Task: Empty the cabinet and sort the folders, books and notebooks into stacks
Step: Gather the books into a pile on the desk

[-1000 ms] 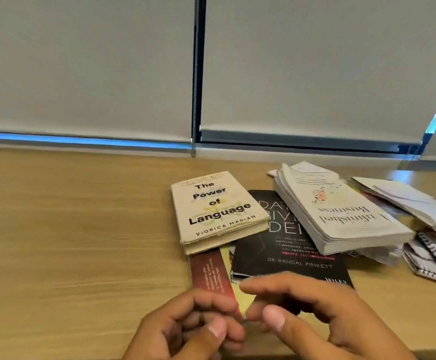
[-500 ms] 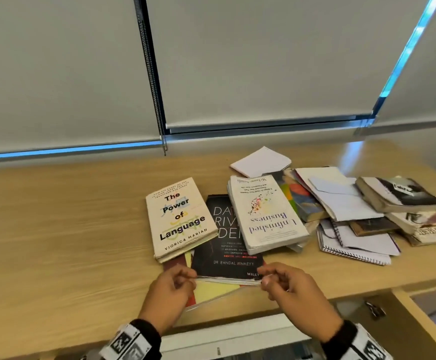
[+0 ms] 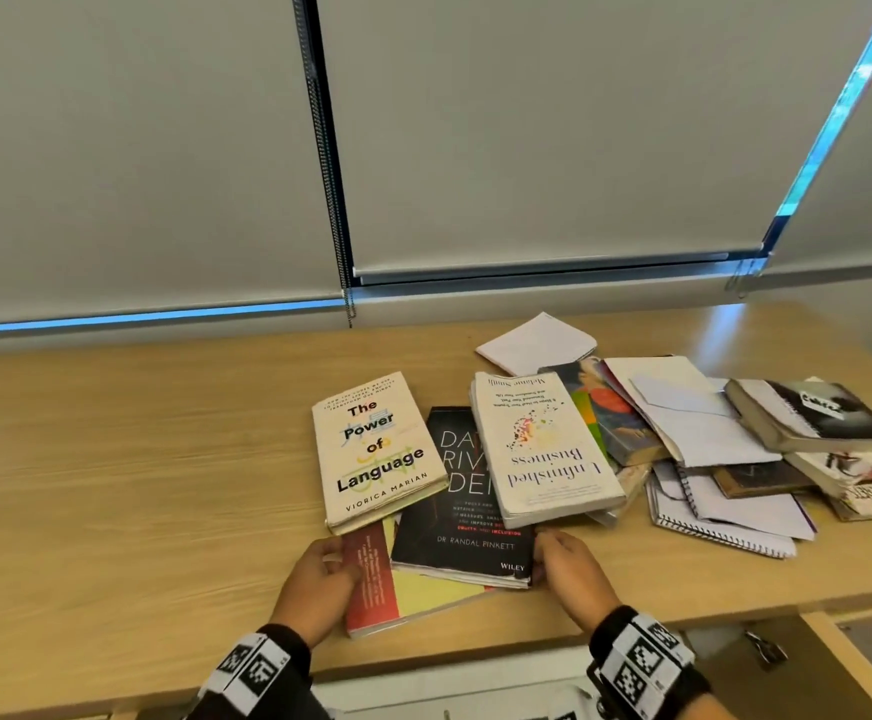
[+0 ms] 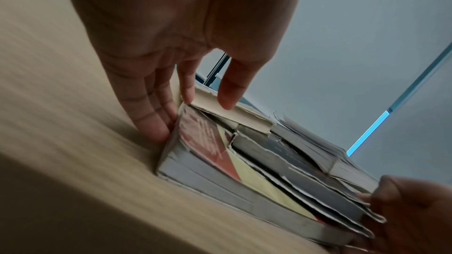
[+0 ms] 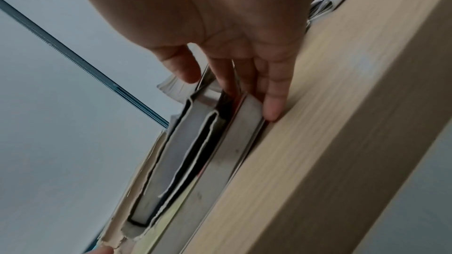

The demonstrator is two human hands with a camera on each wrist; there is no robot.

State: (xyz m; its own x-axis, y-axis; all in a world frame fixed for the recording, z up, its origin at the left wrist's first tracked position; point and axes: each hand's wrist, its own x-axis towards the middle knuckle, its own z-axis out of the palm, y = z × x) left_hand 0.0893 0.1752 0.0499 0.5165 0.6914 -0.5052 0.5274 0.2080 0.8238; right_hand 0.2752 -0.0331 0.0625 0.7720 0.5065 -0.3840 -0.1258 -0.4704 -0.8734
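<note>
Near the front edge of the wooden counter lies a red-and-yellow book. A black book lies on it. The cream "The Power of Language" and the white "Unfinished Business" overlap them. My left hand touches the red book's left edge with straight fingers, and its thumb rests on the cream book's edge. My right hand is at the black book's front right corner. Its straight fingers lie against the side of the bottom book, with the thumb over the stack.
A loose pile of books, papers and spiral notebooks covers the counter's right part. A folded white paper lies behind it. An open cabinet door juts out at the lower right. Roller blinds hang behind the counter.
The head view has pulled back and down. My hands, close together in front of the books before, have moved apart to the left and right sides of the overlapping books.
</note>
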